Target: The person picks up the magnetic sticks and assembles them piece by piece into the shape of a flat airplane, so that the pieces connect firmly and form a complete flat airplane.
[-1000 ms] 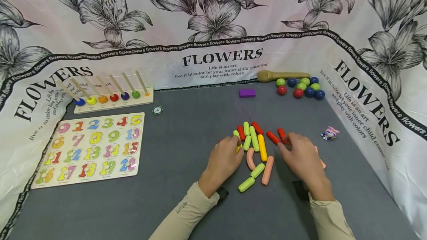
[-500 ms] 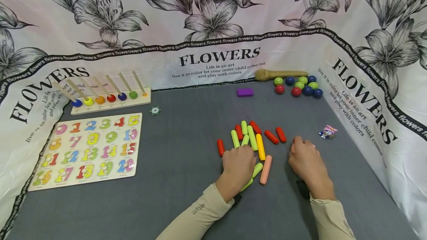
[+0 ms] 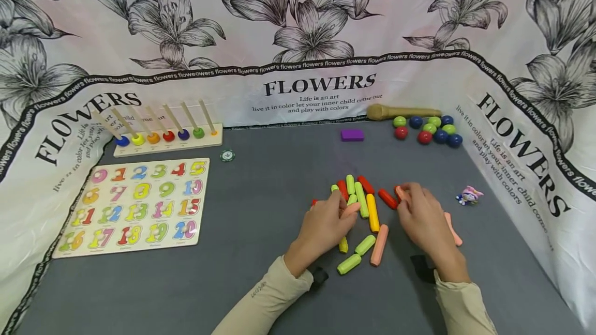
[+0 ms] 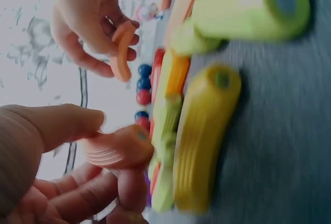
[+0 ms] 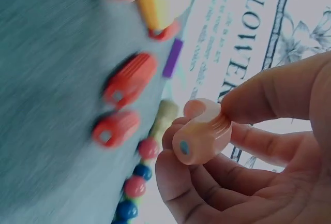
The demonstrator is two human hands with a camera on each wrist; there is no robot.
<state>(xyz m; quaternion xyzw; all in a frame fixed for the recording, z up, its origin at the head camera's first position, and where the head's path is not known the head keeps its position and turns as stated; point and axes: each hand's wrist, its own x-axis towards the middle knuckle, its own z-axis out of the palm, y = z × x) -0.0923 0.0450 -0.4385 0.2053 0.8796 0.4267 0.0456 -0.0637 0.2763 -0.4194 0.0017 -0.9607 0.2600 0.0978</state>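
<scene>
My left hand (image 3: 326, 221) pinches a curved peach-coloured toy piece (image 4: 121, 146) between thumb and fingers, above the cluster of sticks. Another curved peach piece (image 5: 204, 133) is held in the fingertips of my right hand (image 3: 426, 221), raised off the table. Between the hands lie green sticks (image 3: 360, 200), a yellow stick (image 3: 372, 213), red pieces (image 3: 387, 199) and a straight peach stick (image 3: 379, 245). A curved yellow piece (image 4: 204, 136) lies below my left hand. Beside the right hand a further peach piece (image 3: 452, 229) is partly hidden.
A number puzzle board (image 3: 132, 208) and a peg stand (image 3: 167, 143) are at the left, with a round chip (image 3: 227, 155) nearby. Farther back are a purple block (image 3: 352, 135), coloured balls (image 3: 425, 137) and a wooden stick (image 3: 402, 112). A small figurine (image 3: 468, 195) stands at right.
My left hand has moved from the yellow piece to the curved peach piece, picking it up off the table. My right hand drew back slightly, then returned forward. The head view shifted a little.
</scene>
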